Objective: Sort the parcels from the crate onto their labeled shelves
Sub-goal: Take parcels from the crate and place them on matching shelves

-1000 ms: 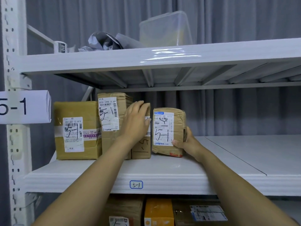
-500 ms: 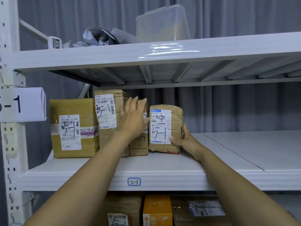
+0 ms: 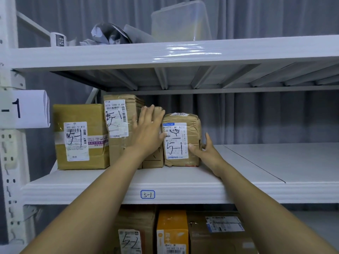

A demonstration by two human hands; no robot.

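- while the left hand (image 3: 147, 132) lies flat, fingers straight and together, against the front of the narrow parcel (image 3: 153, 159), the right hand (image 3: 207, 153) pinches the rightmost parcel (image 3: 180, 142), thumb on its labelled front and fingers round its right side.
- the rightmost parcel stands upright on the 5-1 shelf (image 3: 183, 180), long axis vertical, last in a row of four and touching the narrow parcel on its left.
- its handwritten "5-1" matches the shelf tag (image 3: 147, 194).
- it lies straight ahead of the right hand, which is the nearer of the two hands; the left hand is just beside it, one parcel over.
- by my reading the parcel is placed and only wants squaring up: a push back and leftward from the right hand, with the left hand steadying the row.
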